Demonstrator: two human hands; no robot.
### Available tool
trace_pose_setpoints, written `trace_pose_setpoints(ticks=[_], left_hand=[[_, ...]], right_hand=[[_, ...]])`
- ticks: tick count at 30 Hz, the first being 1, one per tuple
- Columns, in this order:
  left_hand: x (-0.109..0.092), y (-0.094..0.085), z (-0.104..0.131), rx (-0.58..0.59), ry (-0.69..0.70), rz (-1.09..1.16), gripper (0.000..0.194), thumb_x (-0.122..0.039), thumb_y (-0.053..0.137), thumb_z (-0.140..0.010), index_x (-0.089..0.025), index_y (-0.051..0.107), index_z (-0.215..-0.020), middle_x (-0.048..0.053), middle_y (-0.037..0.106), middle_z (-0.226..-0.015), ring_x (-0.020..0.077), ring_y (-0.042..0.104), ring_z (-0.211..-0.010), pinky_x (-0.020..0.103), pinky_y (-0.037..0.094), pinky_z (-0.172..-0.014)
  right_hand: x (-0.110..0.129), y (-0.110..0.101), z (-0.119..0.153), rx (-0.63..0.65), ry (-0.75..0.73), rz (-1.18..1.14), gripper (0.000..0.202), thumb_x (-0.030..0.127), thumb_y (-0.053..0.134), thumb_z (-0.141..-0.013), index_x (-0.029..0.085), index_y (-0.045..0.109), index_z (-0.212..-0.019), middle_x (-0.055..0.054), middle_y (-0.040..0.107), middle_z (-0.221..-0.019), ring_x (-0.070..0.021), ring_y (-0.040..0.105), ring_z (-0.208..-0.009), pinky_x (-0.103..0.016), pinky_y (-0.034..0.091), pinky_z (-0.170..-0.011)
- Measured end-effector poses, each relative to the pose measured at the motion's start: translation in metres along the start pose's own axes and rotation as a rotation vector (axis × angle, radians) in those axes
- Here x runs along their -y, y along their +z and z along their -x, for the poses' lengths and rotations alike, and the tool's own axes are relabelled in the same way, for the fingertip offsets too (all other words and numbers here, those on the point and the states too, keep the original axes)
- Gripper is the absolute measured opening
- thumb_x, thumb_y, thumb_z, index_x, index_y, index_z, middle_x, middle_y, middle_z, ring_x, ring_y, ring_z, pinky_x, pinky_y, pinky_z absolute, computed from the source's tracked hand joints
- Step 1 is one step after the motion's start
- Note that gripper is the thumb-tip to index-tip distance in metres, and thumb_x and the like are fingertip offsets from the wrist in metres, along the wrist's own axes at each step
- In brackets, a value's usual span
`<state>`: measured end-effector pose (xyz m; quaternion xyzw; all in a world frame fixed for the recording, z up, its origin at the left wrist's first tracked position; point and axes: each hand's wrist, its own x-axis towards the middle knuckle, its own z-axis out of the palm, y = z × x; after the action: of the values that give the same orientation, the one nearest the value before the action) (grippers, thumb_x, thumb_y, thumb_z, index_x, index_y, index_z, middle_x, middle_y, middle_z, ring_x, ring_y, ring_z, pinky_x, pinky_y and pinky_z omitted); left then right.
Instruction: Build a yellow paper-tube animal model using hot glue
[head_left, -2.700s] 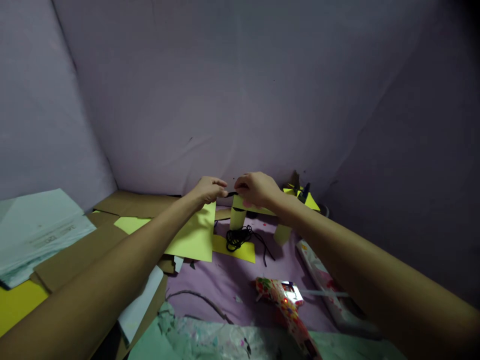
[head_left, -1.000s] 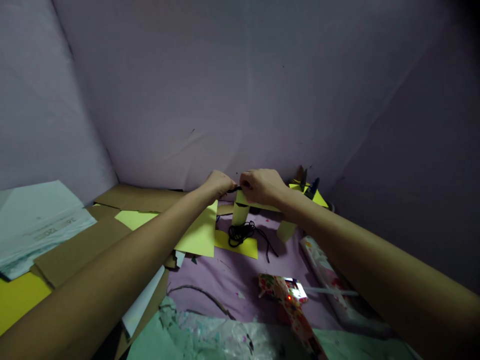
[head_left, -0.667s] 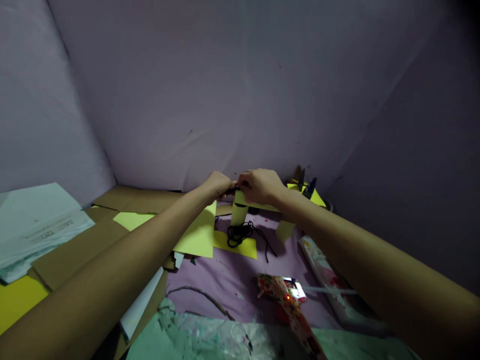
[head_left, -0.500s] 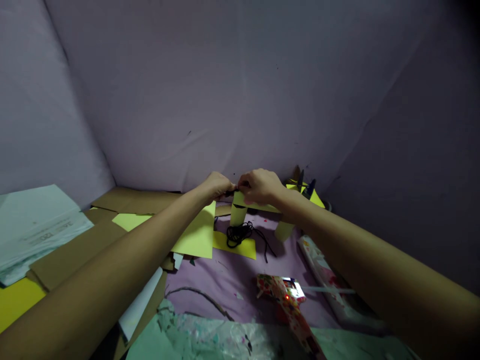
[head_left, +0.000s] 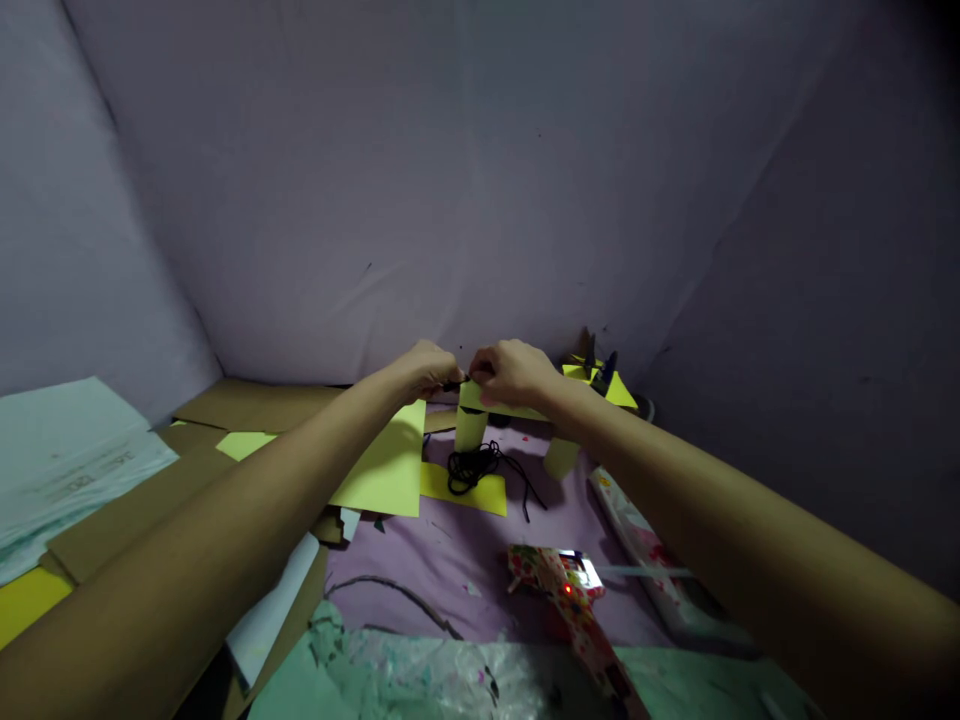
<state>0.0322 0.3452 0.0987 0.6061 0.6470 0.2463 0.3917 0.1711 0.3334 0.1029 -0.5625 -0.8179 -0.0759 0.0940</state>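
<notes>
My left hand (head_left: 433, 366) is closed in a pinch on a small dark piece (head_left: 453, 385) too small to name. Right beside it, my right hand (head_left: 516, 370) has its fingers bent round the left end of a pale yellow paper piece (head_left: 506, 407), whose top is a flat strip. Two paper legs appear below the strip, a left leg (head_left: 470, 430) and a right leg (head_left: 560, 457); my right forearm covers part of it. Just under the hands, a tangled black cord (head_left: 474, 468) lies over a bright yellow paper strip (head_left: 491, 495).
A flower-patterned glue gun (head_left: 564, 585) with a lit red light lies on the purple cloth (head_left: 420, 560). Yellow sheets (head_left: 394, 465), cardboard (head_left: 259, 405) and a white packet (head_left: 75, 450) fill the left. Behind my right arm are dark-handled scissors (head_left: 602, 372).
The whole view has shifted slightly to the left. Both hands keep the same pinched hold at the end of the yellow paper piece.
</notes>
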Motion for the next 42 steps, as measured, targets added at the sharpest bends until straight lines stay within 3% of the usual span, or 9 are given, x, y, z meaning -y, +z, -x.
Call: trace_pose_setpoints(ticks=[6,13,20,23,29,33,36,39,42], left_hand=[[0.001,-0.004,-0.003,0.065,-0.010,0.055,0.022,-0.033,0.052,-0.089,-0.013,0.058,-0.083,-0.005,0.052,-0.062,0.0054,0.041,-0.043,0.019,0.035,-0.041],[0.005,-0.005,-0.001,0.115,0.023,0.104,0.020,-0.029,0.052,-0.088,-0.013,0.058,-0.076,-0.005,0.051,-0.057,0.0062,0.040,-0.042,0.021,0.033,-0.042],[0.005,-0.002,0.000,0.105,0.015,0.074,0.021,-0.029,0.057,-0.086,-0.013,0.057,-0.072,-0.006,0.050,-0.058,0.0065,0.042,-0.044,0.021,0.037,-0.045],[0.005,-0.001,0.000,0.102,0.016,0.077,0.021,-0.030,0.057,-0.086,-0.013,0.058,-0.073,-0.006,0.050,-0.058,0.0063,0.041,-0.044,0.021,0.037,-0.046],[0.007,-0.003,0.001,0.117,0.016,0.141,0.019,-0.030,0.054,-0.087,-0.013,0.059,-0.080,-0.006,0.049,-0.058,0.0062,0.038,-0.042,0.021,0.033,-0.043],[0.010,-0.008,0.003,0.134,0.017,0.217,0.028,-0.034,0.046,-0.089,-0.013,0.059,-0.076,-0.003,0.051,-0.055,0.0072,0.041,-0.039,0.023,0.028,-0.040],[0.011,-0.012,0.006,0.142,0.019,0.240,0.036,-0.039,0.038,-0.092,-0.014,0.058,-0.076,-0.001,0.053,-0.057,0.0077,0.041,-0.039,0.023,0.026,-0.039],[0.010,-0.013,0.008,0.137,0.019,0.228,0.028,-0.035,0.044,-0.091,-0.013,0.057,-0.079,-0.002,0.054,-0.060,0.0073,0.040,-0.040,0.022,0.027,-0.041],[0.008,-0.012,0.012,0.112,0.033,0.212,0.016,-0.027,0.055,-0.084,-0.014,0.057,-0.075,-0.004,0.051,-0.059,0.0072,0.039,-0.042,0.022,0.029,-0.043]], right_hand=[[0.003,-0.003,0.003,-0.052,-0.003,-0.017,0.029,0.024,0.055,-0.072,0.026,0.068,-0.097,-0.004,0.072,-0.091,-0.0200,0.062,-0.077,-0.025,0.035,-0.054],[-0.002,0.001,0.007,-0.074,-0.059,0.013,0.030,0.024,0.049,-0.079,0.032,0.069,-0.100,-0.002,0.073,-0.088,-0.0196,0.064,-0.076,-0.026,0.035,-0.055],[-0.002,-0.004,0.011,-0.053,-0.152,0.105,0.034,0.025,0.063,-0.068,0.030,0.070,-0.100,-0.003,0.073,-0.092,-0.0231,0.065,-0.082,-0.027,0.038,-0.061],[0.001,-0.007,0.013,-0.037,-0.172,0.142,0.032,0.023,0.061,-0.068,0.028,0.071,-0.099,-0.004,0.073,-0.093,-0.0238,0.065,-0.083,-0.028,0.038,-0.061],[0.009,-0.023,0.026,-0.038,-0.064,0.199,0.029,0.031,0.060,-0.072,0.020,0.070,-0.097,-0.010,0.073,-0.092,-0.0262,0.065,-0.079,-0.029,0.035,-0.055],[0.018,-0.052,0.072,-0.048,0.117,0.209,0.022,0.028,0.052,-0.077,0.022,0.070,-0.088,-0.009,0.072,-0.083,-0.0259,0.065,-0.071,-0.030,0.031,-0.050],[0.021,-0.060,0.135,0.170,0.287,0.118,0.024,0.034,0.049,-0.079,0.025,0.067,-0.068,-0.009,0.071,-0.072,-0.0260,0.064,-0.066,-0.031,0.027,-0.049],[0.020,-0.042,0.200,0.439,0.405,0.012,0.020,0.041,0.061,-0.068,0.025,0.065,-0.058,-0.012,0.071,-0.070,-0.0300,0.064,-0.063,-0.033,0.027,-0.050],[0.020,-0.012,0.244,0.481,0.507,-0.114,0.011,0.038,0.066,-0.061,0.027,0.067,-0.061,-0.010,0.071,-0.071,-0.0315,0.065,-0.067,-0.033,0.030,-0.053]])
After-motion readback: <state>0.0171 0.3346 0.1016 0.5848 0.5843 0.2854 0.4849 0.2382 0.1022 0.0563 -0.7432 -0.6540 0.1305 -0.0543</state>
